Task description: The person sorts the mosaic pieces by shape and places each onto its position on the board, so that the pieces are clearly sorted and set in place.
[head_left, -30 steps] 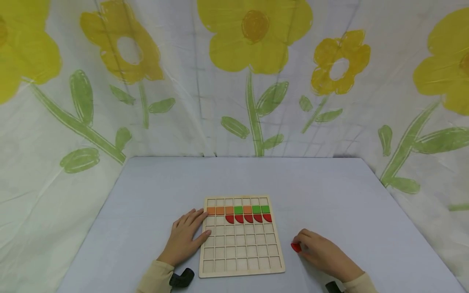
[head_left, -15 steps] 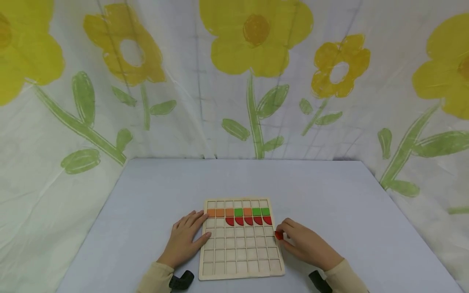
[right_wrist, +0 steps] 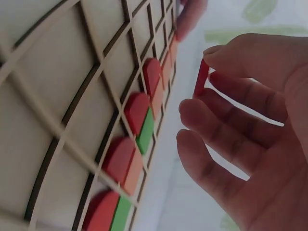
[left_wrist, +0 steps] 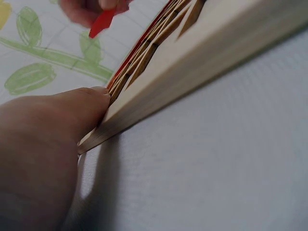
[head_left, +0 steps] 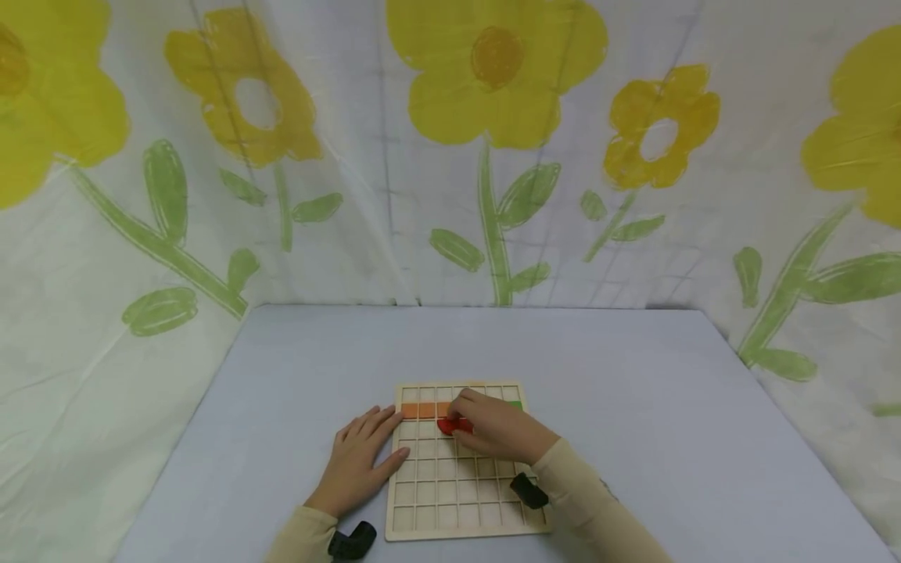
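A pale wooden grid board (head_left: 447,492) lies on the table. My left hand (head_left: 360,457) rests at its left edge with fingers spread; in the left wrist view the thumb (left_wrist: 86,106) touches the board's side. Over the upper part of the board, my right hand (head_left: 503,426) pinches a thin red quarter-circle piece (right_wrist: 201,79) between thumb and fingers. The right wrist view shows this piece held above the grid, on edge. Similar red pieces (right_wrist: 138,113) sit in a row of cells, beside a row of orange squares (head_left: 410,410) and green squares (right_wrist: 145,134).
The white table (head_left: 633,375) extends around the board on every side. Behind it hangs a white cloth (head_left: 338,258) printed with yellow flowers. Black wrist cameras (head_left: 529,491) are worn at both cuffs, the right one overlapping the board's lower right in the head view.
My right hand has moved left from the table beside the board to above its upper rows, carrying the red quarter-circle piece. The left hand has stayed at the board's left edge.
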